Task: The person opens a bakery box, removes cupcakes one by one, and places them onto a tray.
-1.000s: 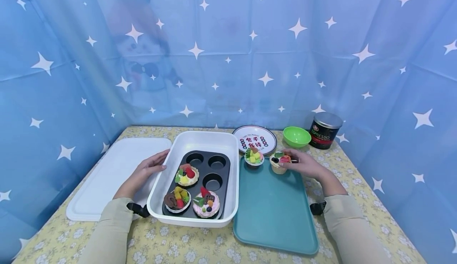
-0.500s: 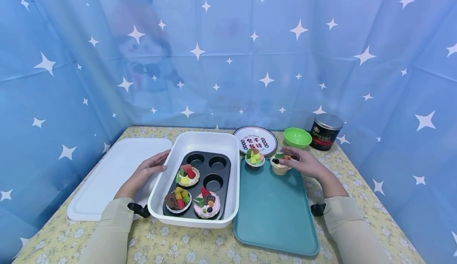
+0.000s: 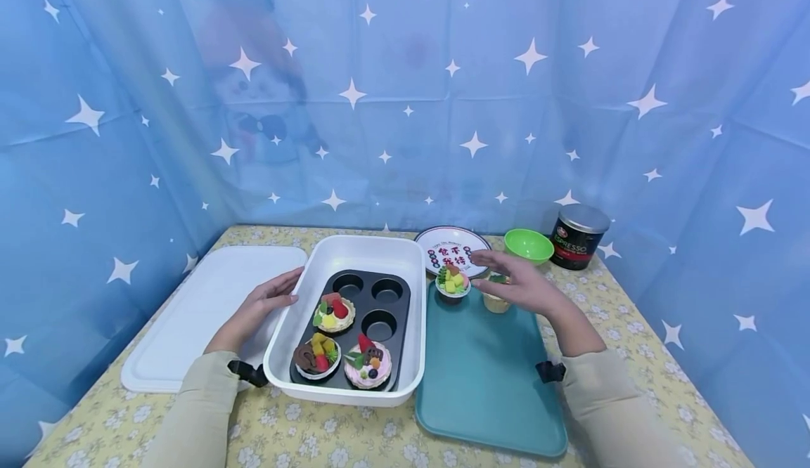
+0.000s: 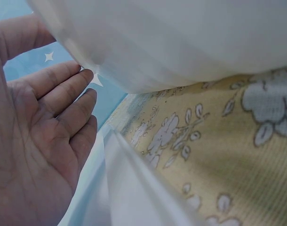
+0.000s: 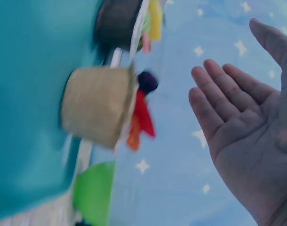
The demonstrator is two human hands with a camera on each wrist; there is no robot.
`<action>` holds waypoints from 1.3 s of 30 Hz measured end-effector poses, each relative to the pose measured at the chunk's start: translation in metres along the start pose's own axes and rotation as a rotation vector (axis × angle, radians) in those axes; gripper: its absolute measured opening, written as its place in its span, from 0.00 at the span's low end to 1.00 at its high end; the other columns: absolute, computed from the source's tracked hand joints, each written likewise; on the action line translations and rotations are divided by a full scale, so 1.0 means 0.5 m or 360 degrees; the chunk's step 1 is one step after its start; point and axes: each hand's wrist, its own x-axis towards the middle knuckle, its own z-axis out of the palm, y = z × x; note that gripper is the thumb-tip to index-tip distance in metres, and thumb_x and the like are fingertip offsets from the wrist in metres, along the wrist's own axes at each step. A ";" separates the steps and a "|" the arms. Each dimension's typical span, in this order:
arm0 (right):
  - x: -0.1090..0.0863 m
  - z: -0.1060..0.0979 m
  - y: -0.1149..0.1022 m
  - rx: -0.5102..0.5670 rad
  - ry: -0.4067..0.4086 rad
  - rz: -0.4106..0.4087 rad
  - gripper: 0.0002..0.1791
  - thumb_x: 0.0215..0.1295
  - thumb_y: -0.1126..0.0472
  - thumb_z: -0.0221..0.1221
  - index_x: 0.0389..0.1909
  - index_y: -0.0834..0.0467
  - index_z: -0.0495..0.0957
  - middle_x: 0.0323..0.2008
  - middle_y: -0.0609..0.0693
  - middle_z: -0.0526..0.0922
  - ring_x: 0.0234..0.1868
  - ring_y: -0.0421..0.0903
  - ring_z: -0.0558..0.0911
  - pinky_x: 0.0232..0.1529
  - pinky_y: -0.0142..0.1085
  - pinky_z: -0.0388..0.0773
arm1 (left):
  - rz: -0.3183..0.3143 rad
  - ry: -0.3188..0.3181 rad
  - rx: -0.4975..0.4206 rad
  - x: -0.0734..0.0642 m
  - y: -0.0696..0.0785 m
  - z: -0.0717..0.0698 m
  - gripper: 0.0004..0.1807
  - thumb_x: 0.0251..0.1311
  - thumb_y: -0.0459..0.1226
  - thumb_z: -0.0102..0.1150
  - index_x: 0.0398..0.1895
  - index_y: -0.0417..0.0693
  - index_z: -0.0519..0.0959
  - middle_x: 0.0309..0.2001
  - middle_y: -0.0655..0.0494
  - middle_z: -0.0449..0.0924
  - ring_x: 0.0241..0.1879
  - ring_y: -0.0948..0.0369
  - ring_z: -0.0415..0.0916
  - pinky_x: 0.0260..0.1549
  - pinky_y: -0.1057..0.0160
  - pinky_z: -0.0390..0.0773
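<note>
My left hand [image 3: 262, 306] lies along the left wall of a white bin [image 3: 344, 244], its fingers nearly straight against the outside. Inside the bin is a dark muffin tin [image 3: 354, 334] with three fruit-topped cupcakes, one of them pink [image 3: 368, 366]. Over the back right of a teal tray [image 3: 487, 384], my right hand [image 3: 522, 285] hovers with fingers extended and nothing held. Partly hidden under it, a tan-cased cupcake [image 5: 96, 103] with red fruit stands on the tray. A dark-cased cupcake [image 3: 452, 285] with yellow fruit stands just left of the fingertips.
Behind the tray stand a printed plate [image 3: 443, 243], a green bowl [image 3: 529, 244] and a dark espresso tin [image 3: 579, 237]. A white lid-like panel [image 3: 209, 313] lies left of the bin. Blue star-printed curtain [image 3: 405, 67] closes off the back and sides.
My right hand has let go of the tan-cased cupcake, risen off it and moved left toward the dark-cased one. The left hand has stayed at the bin's wall.
</note>
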 end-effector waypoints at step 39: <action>0.212 0.320 -0.194 -0.0558 -0.0774 -0.0286 0.43 0.66 0.37 0.62 0.76 0.53 0.63 0.72 0.48 0.68 0.70 0.44 0.69 0.68 0.40 0.68 | 0.0025 0.0019 0.0027 -0.004 0.005 -0.002 0.36 0.70 0.43 0.58 0.79 0.55 0.60 0.77 0.52 0.57 0.77 0.49 0.51 0.74 0.41 0.47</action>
